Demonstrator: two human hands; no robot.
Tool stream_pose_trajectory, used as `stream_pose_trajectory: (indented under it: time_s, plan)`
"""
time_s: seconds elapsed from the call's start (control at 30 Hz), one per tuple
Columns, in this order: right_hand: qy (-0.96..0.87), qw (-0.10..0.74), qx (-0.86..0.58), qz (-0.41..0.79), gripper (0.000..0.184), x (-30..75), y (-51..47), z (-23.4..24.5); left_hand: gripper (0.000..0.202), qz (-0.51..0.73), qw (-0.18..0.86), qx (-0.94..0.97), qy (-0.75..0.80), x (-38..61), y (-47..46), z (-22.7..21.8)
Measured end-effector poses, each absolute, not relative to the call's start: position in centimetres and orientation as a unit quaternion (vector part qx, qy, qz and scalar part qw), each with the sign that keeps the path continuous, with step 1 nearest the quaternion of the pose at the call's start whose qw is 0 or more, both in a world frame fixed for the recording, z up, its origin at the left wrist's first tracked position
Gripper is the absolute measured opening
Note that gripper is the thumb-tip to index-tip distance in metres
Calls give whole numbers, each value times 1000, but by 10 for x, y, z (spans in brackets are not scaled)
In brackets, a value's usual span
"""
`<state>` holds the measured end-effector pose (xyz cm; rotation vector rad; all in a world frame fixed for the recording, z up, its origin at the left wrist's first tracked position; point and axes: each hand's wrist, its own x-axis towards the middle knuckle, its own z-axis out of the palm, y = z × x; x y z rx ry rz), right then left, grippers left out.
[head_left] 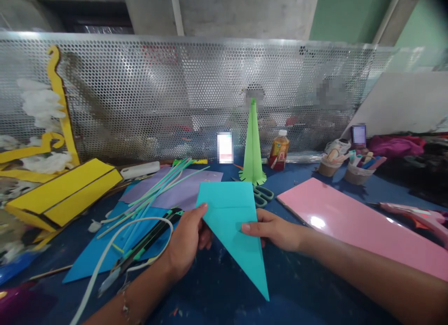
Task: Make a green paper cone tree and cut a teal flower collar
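Observation:
A folded sheet of turquoise paper (231,222) is held up over the dark blue table, its long point hanging down toward me. My left hand (194,231) pinches its left edge, thumb on the front and fingers behind. On the right edge, my right hand (268,229) grips it the same way, lower down. A crease crosses the paper's upper part. Just behind it lie green-handled scissors (263,195), partly hidden. Beyond them stands a tall light green paper cone (253,147) with a fringed base.
Pink board (336,208) lies right, near a pink glue gun (413,210). Left are blue paper (94,255), purple paper (178,187), thin strips (154,196), a cutter (150,238) and a white cable (101,262). A bottle (279,150) and pen cups (359,173) stand behind.

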<state>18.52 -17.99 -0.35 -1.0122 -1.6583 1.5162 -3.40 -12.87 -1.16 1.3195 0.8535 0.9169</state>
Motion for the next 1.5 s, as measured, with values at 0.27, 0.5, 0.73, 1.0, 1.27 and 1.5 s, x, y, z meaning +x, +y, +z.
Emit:
stream_pose_trajectory:
  time_s: [0.27, 0.5, 0.73, 1.0, 1.27, 1.5]
  plan:
    - [-578, 430, -385, 577, 60, 174, -185, -2, 64, 283, 668, 628, 282, -27, -140, -16]
    - [-781, 329, -506, 161, 48, 201, -171, 12, 43, 388, 692, 508, 336, -23, -143, 0]
    - [-710, 125, -693, -26, 29, 243, -140, 0, 45, 473, 668, 456, 349, -30, -127, 4]
    - [-677, 116, -727, 17, 28, 249, -142, 4, 25, 496, 639, 479, 341, -29, -131, 10]
    - [-672, 222, -682, 185, 32, 252, -145, 7, 15, 522, 640, 444, 349, -34, -123, 15]
    - [-718, 234, -635, 161, 28, 238, -155, 12, 14, 578, 601, 424, 354, -37, -116, 14]
